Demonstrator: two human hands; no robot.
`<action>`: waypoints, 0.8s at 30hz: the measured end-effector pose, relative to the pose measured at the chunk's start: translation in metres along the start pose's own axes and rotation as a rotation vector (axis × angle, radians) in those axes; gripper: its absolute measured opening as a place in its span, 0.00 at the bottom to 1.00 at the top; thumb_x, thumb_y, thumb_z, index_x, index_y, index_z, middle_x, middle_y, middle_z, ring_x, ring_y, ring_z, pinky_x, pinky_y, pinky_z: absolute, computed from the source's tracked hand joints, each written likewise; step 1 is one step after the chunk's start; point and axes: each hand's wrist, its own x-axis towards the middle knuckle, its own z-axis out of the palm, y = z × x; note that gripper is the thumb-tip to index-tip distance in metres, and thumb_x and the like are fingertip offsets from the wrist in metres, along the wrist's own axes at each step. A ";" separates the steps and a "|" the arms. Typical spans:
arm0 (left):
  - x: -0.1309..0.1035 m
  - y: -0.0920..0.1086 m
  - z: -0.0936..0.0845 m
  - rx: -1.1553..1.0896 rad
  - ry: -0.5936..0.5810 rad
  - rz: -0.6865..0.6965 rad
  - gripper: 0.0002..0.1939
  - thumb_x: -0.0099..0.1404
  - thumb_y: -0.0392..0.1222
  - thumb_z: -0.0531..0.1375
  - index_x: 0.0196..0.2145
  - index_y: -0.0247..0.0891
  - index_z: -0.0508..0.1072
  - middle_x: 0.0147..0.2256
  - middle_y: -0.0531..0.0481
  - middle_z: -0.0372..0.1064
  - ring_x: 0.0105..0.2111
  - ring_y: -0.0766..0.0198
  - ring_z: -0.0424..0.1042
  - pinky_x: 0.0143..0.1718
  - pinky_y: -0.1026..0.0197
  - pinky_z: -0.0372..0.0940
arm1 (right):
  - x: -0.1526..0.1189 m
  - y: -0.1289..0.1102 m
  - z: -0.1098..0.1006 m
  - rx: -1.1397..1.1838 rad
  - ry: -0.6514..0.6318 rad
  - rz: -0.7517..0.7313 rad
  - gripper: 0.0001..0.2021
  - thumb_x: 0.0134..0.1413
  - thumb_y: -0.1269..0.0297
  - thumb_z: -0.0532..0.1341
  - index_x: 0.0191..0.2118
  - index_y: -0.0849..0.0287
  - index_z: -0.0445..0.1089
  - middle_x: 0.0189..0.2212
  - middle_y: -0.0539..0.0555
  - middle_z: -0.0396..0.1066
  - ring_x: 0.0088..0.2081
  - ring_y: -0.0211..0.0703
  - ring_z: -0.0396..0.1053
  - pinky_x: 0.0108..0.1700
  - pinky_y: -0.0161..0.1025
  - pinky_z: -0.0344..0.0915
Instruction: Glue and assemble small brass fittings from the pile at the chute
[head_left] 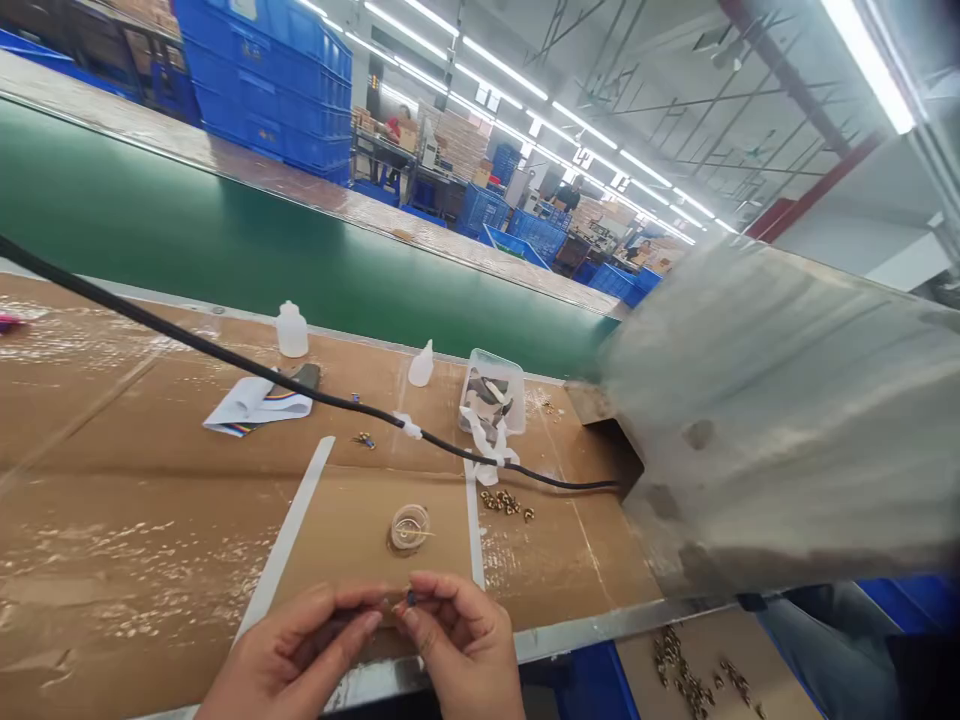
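Observation:
My left hand (304,645) is at the table's front edge, thumb and forefinger pinched near the fingertips of my right hand. Whatever the left fingertips hold is too small to make out. Between the thumb and forefinger of my right hand (469,640) is a small dark part (411,598), mostly covered by the fingers. Just beyond both hands, a small round clear dish (409,527) with a thin stick across it stands on the brown work surface. Several small brass-coloured parts (501,502) lie to the right of the dish, past a white tape strip (474,520).
A black cable (225,352) crosses above the table towards a large metal housing (750,430) at right. Behind are two white bottles (292,332), a clear plastic box (491,380), a folded cloth (259,402) and a green conveyor belt (300,245). More brass parts (682,675) lie lower right.

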 end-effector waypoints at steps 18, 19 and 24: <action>0.009 0.023 0.006 -0.140 0.044 -0.186 0.19 0.43 0.56 0.73 0.29 0.40 0.82 0.32 0.46 0.81 0.37 0.48 0.80 0.41 0.55 0.76 | -0.011 -0.008 0.024 -0.653 0.097 -0.440 0.09 0.57 0.71 0.62 0.37 0.48 0.76 0.32 0.48 0.80 0.32 0.44 0.78 0.35 0.35 0.72; 0.009 0.023 0.006 -0.156 0.057 -0.196 0.20 0.44 0.56 0.73 0.29 0.39 0.81 0.31 0.46 0.80 0.37 0.48 0.80 0.41 0.55 0.76 | -0.011 -0.009 0.023 -0.660 0.085 -0.458 0.09 0.57 0.71 0.61 0.38 0.48 0.76 0.33 0.49 0.80 0.33 0.44 0.79 0.35 0.35 0.72; 0.015 0.021 0.000 -0.201 0.091 -0.197 0.22 0.44 0.58 0.73 0.29 0.38 0.78 0.29 0.47 0.78 0.32 0.54 0.78 0.38 0.58 0.75 | 0.000 -0.017 0.004 -0.641 0.167 -0.414 0.05 0.58 0.67 0.62 0.37 0.52 0.75 0.31 0.51 0.78 0.32 0.44 0.76 0.36 0.36 0.71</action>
